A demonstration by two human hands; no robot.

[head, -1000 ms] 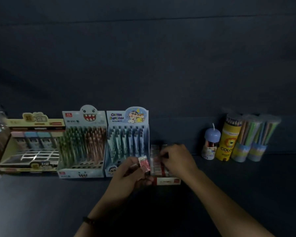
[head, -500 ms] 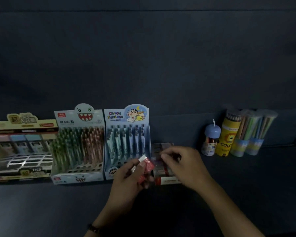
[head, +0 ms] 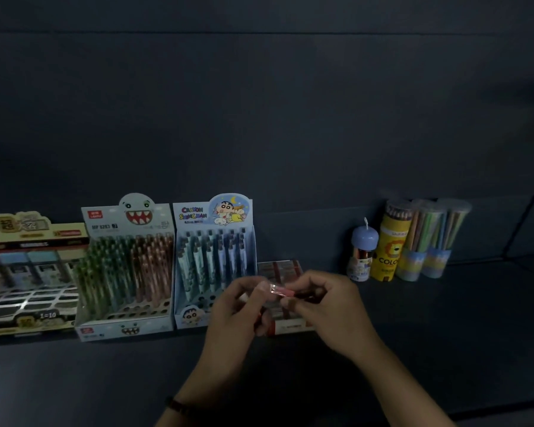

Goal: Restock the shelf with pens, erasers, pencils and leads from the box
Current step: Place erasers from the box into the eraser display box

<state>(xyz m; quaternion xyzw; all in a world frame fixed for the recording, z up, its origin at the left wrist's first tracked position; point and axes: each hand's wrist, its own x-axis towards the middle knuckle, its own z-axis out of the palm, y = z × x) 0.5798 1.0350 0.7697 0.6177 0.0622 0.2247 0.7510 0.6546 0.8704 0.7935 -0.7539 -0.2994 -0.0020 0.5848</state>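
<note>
My left hand (head: pixel 233 315) and my right hand (head: pixel 327 306) meet over a small red-and-white tray of erasers (head: pixel 282 326) on the dark shelf. Between the fingertips of both hands is a small wrapped eraser (head: pixel 279 290) with a red sleeve and a pale end. The tray stands just right of the blue cartoon pen display box (head: pixel 215 260); my hands hide most of what lies in it.
Left of the blue box stand a shark-face pen display (head: pixel 125 269) and a yellow display box (head: pixel 28 278). At the right are a small blue-capped jar (head: pixel 363 251), a yellow coloured-pencil tube (head: pixel 389 241) and two clear pencil tubes (head: pixel 429 238). The shelf's back wall is dark.
My right hand has come off the eraser tray and joined my left hand on the eraser, which now lies level between both hands.
</note>
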